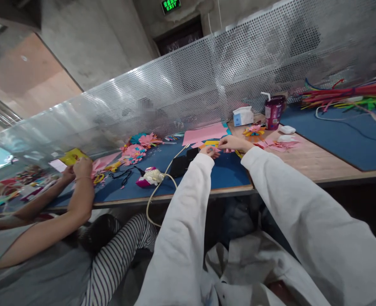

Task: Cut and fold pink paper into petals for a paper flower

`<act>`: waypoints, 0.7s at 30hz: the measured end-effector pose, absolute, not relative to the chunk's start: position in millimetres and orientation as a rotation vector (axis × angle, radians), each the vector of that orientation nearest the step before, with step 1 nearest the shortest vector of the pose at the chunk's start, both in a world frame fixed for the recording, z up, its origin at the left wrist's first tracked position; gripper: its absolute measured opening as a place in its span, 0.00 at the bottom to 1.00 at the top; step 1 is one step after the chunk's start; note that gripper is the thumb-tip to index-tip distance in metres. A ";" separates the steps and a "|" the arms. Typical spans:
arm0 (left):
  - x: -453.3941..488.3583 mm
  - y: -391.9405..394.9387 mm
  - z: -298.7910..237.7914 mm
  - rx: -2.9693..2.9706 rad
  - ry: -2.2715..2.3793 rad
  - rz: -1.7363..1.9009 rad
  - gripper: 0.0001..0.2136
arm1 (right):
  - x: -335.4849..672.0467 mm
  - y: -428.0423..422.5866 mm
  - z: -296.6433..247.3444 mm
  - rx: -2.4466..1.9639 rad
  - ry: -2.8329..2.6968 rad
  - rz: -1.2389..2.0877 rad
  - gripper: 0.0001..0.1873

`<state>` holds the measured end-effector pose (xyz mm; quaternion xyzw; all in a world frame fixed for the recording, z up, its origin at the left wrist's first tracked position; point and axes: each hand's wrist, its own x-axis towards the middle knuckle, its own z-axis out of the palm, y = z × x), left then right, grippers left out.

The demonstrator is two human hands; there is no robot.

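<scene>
My left hand (pixel 210 151) is at the front of a small pile of cut paper, its fingers closed around a pink piece of paper. Close beside it, my right hand (pixel 236 143) has its fingertips pinched together, and what they hold is too small to make out. Yellow paper (pixel 212 143) lies just behind both hands. Behind that is a large pink paper sheet (pixel 203 135), with blue paper showing at its right edge. Something yellow, partly hidden, lies under my right wrist. To the right stands a paper flower (pixel 254 132) with pink and orange petals.
Pink paper scraps (pixel 281 145), a white case (pixel 287 129), a purple cup (pixel 272 114) with a straw and a tissue pack (pixel 243 116) are on the right. Left are a black object (pixel 179 166), a corded white-magenta device (pixel 150 177), paper flowers (pixel 133 154) and a co-worker's hands (pixel 82 167).
</scene>
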<state>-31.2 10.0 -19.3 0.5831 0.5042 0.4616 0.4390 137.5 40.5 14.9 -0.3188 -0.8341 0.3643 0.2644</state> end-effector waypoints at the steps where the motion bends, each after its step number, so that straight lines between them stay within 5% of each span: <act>1: -31.0 10.7 -19.6 1.453 1.257 1.137 0.07 | 137.8 37.8 14.7 -0.864 -2.267 0.952 0.04; 21: -32.0 18.4 -18.8 1.436 1.316 1.084 0.05 | 139.0 39.8 11.0 -0.830 -2.216 0.929 0.04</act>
